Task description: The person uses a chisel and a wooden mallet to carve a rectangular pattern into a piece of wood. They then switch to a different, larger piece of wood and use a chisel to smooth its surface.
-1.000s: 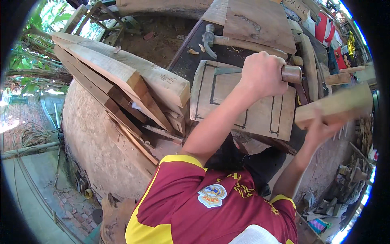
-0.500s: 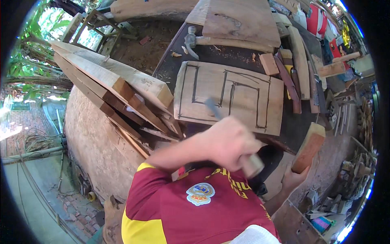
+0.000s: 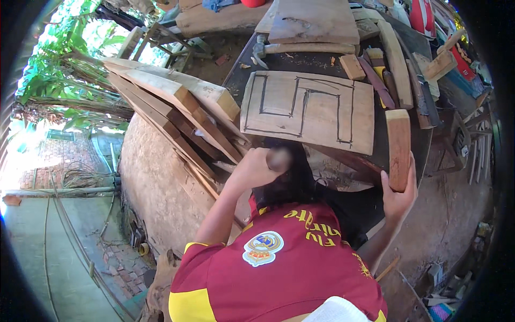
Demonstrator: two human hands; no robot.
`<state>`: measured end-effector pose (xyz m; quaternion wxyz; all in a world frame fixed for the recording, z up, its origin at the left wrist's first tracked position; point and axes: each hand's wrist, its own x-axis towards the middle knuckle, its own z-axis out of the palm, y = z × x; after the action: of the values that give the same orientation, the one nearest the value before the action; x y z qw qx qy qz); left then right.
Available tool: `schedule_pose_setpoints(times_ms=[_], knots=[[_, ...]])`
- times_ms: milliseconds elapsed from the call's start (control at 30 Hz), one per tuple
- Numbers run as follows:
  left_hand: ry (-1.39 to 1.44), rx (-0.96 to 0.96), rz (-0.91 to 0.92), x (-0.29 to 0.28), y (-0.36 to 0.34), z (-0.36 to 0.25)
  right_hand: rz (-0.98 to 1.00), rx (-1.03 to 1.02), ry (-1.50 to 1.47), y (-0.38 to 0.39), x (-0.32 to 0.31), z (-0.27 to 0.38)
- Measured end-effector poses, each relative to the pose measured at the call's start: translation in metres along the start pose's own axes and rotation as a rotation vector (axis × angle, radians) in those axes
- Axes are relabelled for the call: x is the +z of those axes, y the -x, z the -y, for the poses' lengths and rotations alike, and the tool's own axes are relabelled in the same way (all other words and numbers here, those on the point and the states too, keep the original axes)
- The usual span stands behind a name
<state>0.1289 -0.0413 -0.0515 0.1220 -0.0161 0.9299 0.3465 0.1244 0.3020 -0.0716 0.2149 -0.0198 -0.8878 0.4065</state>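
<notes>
My left hand (image 3: 252,170) is closed around a chisel, seen nearly end-on. Its round handle end (image 3: 279,159) looks blurred and its blade is hidden. That fist is above my lap, just below the near edge of a pale wooden board (image 3: 322,112), apart from it. Dark angular marker lines are drawn on the board. On the right, my right hand (image 3: 401,196) grips a reddish-brown wooden block (image 3: 398,153) by its lower end, thumb on one side and fingers on the other. The block stands upright beside the board's right edge.
A claw hammer (image 3: 295,48) lies beyond the board on the dark table (image 3: 230,80). A small wood block (image 3: 352,67), a brush (image 3: 375,56) and long wood strips (image 3: 396,64) are at the right. Stacked timber beams (image 3: 177,96) jut in from the left.
My left hand has drawn left and turned, so the chisel's blade no longer shows. My right hand has raised the wooden block to the table's edge, more upright. The view has shifted.
</notes>
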Motion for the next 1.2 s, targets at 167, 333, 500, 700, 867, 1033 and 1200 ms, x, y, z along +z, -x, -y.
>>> schedule_pose_setpoints(times_ms=[167,333,500,700,867,1033,1200], knots=[[-0.036,0.021,-0.186,0.018,0.003,-0.01,0.07,-0.081,-0.016,0.004,-0.003,-0.011],[-0.118,0.129,-0.168,0.033,0.003,-0.021,0.075,-0.067,-0.044,0.004,-0.004,-0.009],[-0.29,0.136,0.014,0.048,0.008,-0.033,0.095,-0.091,0.012,0.005,-0.007,-0.008],[-0.166,0.125,0.044,0.065,0.027,-0.031,0.183,-0.149,0.091,0.006,-0.014,-0.012],[-0.062,0.025,-0.241,0.023,0.06,-0.016,0.237,-0.147,0.084,0.007,-0.021,-0.012],[-0.027,0.021,-0.372,-0.005,0.081,-0.02,0.246,-0.14,0.067,0.006,-0.022,-0.013],[0.06,0.099,-0.361,0.003,0.065,-0.009,0.261,-0.101,0.05,0.007,-0.021,-0.012]])
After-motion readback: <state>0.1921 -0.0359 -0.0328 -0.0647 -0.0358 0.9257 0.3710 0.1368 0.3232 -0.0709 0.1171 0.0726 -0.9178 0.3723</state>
